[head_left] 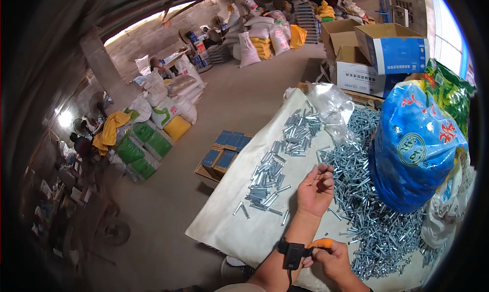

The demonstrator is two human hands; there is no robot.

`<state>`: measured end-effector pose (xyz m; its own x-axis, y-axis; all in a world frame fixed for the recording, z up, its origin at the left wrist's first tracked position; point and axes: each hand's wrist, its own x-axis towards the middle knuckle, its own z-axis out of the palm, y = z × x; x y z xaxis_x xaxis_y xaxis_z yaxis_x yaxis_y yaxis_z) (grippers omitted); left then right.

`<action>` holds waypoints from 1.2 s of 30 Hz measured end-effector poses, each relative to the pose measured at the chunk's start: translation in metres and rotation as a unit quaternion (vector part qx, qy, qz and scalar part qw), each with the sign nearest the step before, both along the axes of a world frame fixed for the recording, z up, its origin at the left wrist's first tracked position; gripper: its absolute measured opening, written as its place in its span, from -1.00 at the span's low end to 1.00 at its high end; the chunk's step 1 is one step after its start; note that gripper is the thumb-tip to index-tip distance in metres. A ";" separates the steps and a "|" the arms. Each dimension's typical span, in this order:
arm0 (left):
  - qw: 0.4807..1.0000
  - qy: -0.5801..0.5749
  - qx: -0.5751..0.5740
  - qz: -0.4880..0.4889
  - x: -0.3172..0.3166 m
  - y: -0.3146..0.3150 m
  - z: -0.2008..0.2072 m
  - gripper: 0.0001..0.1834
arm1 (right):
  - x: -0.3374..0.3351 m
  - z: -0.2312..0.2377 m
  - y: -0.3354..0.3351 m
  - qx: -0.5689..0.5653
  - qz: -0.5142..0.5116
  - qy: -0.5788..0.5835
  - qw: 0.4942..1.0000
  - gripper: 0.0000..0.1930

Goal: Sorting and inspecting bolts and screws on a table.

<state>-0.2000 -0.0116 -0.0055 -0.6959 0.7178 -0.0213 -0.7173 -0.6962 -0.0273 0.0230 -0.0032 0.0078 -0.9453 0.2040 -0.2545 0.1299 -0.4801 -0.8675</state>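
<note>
My left hand (pixel 315 190) lies over the white cloth (pixel 224 220) with the palm turned up, fingers loosely curled and the thumb apart; nothing shows in it. A black box-shaped device (pixel 293 255) is strapped round my left forearm, a cable hanging from it. My right hand (pixel 333 261), with an orange cover on one finger, pinches the end of the device's black strap (pixel 308 252). Just beyond my left hand is a large heap of silvery metal bolts (pixel 367 190). To its left, several metal sleeves or pins (pixel 267 180) lie in loose groups on the cloth.
A full blue plastic bag (pixel 415 149) stands on the heap's right side. Clear plastic (pixel 331 108) lies at the far edge. Open cardboard boxes (pixel 364 78) are stacked behind. Small blue-topped boxes (pixel 221 154) sit left of the table. Filled sacks (pixel 168 96) line the floor beyond.
</note>
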 end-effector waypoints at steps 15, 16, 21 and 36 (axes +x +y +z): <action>1.000 0.012 -0.005 0.003 0.004 -0.005 -0.006 -0.72 | -0.006 -0.017 0.021 -0.084 0.071 -0.007 0.994 -0.76; 1.000 0.012 -0.017 0.004 0.005 -0.002 -0.007 -0.71 | -0.006 -0.020 0.021 -0.082 0.062 -0.010 0.995 -0.76; 0.999 0.004 -0.046 -0.020 0.007 0.009 -0.016 -0.70 | 0.000 -0.029 0.024 -0.099 0.041 -0.007 0.994 -0.76; 0.999 -0.029 -0.005 -0.011 0.000 0.008 0.000 -0.75 | -0.001 -0.020 0.033 -0.123 0.094 0.012 0.988 -0.74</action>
